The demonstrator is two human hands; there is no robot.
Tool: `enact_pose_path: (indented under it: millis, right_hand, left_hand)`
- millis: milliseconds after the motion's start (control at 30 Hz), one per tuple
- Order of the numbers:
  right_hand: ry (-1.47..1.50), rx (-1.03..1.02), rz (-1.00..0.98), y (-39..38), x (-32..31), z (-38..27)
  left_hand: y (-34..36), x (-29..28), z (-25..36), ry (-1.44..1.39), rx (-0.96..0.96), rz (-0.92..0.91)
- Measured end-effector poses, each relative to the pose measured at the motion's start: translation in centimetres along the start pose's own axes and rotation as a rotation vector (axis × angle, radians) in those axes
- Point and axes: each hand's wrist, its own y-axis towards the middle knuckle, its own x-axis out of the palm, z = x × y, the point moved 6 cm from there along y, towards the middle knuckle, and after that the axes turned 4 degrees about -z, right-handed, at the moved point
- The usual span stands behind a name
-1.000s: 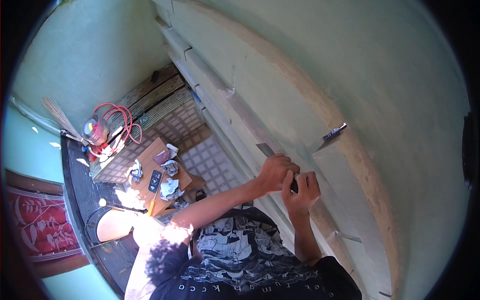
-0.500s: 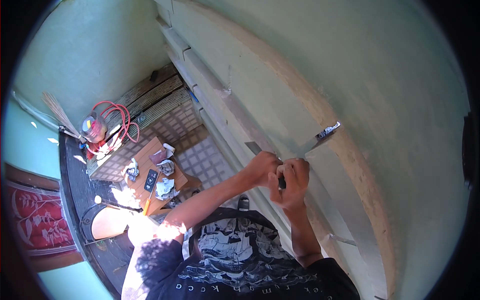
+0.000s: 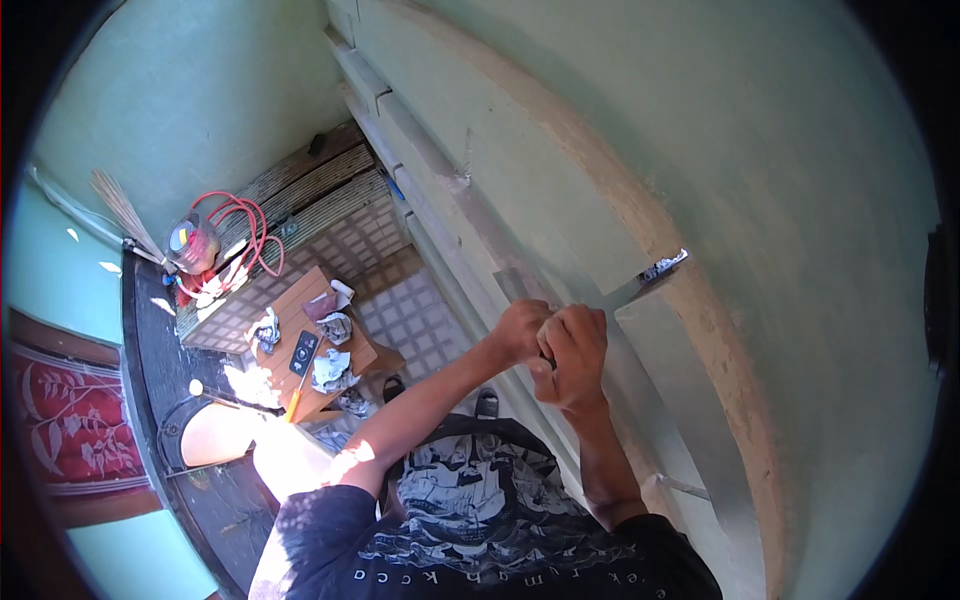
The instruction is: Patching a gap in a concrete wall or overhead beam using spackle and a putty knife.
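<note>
My left hand (image 3: 520,329) and my right hand (image 3: 576,352) are closed side by side at the face of the pale green wall ledge. A flat grey blade, like that of a scraper (image 3: 507,284), sticks out beyond my left fingers and lies near the ledge's edge. Its dark handle end shows beneath my right fingers, so both hands seem wrapped round the one tool. Most of the handle is hidden by them. To the right of my hands, a slot in the ledge has crumpled foil-like or paper stuffing (image 3: 664,266) in it.
A small wooden table (image 3: 289,323) at the left bears crumpled paper (image 3: 333,371), a black phone-like object (image 3: 303,352) and an orange-handled tool (image 3: 294,402). Behind it are a bucket (image 3: 193,244), a red hose (image 3: 264,233) and a stick broom (image 3: 122,204). A slatted bench (image 3: 300,185) stands in the corner.
Both hands have shifted slightly left together with the tool, and its blade sits a little higher. The dark handle end is less exposed. The view has moved slightly.
</note>
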Motion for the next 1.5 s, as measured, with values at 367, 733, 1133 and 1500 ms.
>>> enact_pose_path:
  millis: [367,733,1133,1500]
  right_hand:
    - [0.051,-0.065,0.019,1.0,-1.6,-2.4]
    - [-0.020,-0.085,0.027,1.1,-3.7,-4.6]
    - [-0.060,-0.057,0.065,2.7,0.0,-1.4]
    - [-0.111,-0.189,0.150,3.8,-0.5,-2.0]
  left_hand:
    - [0.5,-0.3,0.6,0.079,-0.002,-0.046]
    - [1.4,-0.6,1.2,0.141,-0.026,-0.089]
    - [1.7,-1.9,1.3,0.000,-0.121,0.066]
    - [2.1,-3.7,1.2,-0.103,-0.053,0.210]
